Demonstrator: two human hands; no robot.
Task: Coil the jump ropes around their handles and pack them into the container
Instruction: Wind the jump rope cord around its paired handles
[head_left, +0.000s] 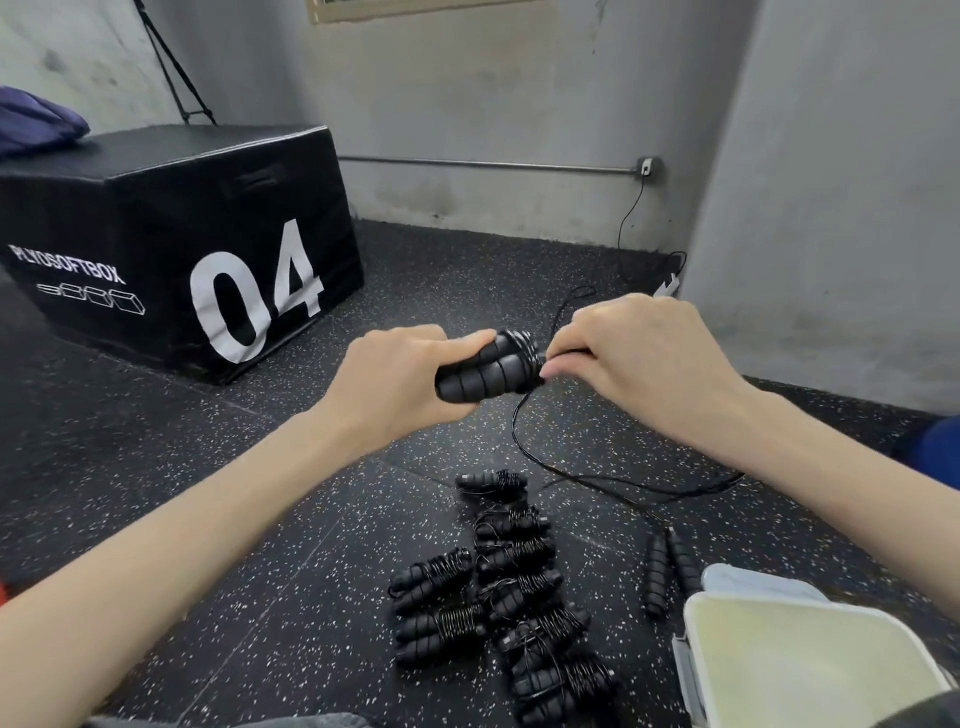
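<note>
Left hand (395, 384) wrapped around a pair of black foam handles (483, 371), held side by side at frame centre. Right hand (628, 353) pinches the thin black cord (519, 441) right at the handles' 3 o'clock end; a few turns already sit there. Rest of the cord drops from the handles toward 5 o'clock, loops across the floor (260, 519), and another loop sticks up behind the right hand at 12.

Progress, my read:
- Mid-wind on this rope. Few turns on, plenty of slack left on the floor.
- Pile of coiled ropes (498, 587) at 6 o'clock, just beside the container. Looks like eight or so bundles, exact count unclear since they overlap. All wound, none packed.
- One more uncoiled rope (670, 571) at 5 o'clock, between pile and container: two handles lying near each other with no wraps on them. The slack on the floor runs toward them, so I can't tell which cord is whose.
- Container (779, 670) at lower right, 4–5 o'clock, partly cut off by the frame. Pale inside, nothing visible in the part shown. Its lid (748, 579) seems to sit behind it.
- So coiling is nearly done, with one in hand and probably one more to go. Packing hasn't started.

Writing:
- Black foam box (182, 234) at 10 o'clock: "PLYOSOFTBOX" in white, row of small box icons under it, big "04" on the same face.
- No readable markings on ropes or container.
</note>
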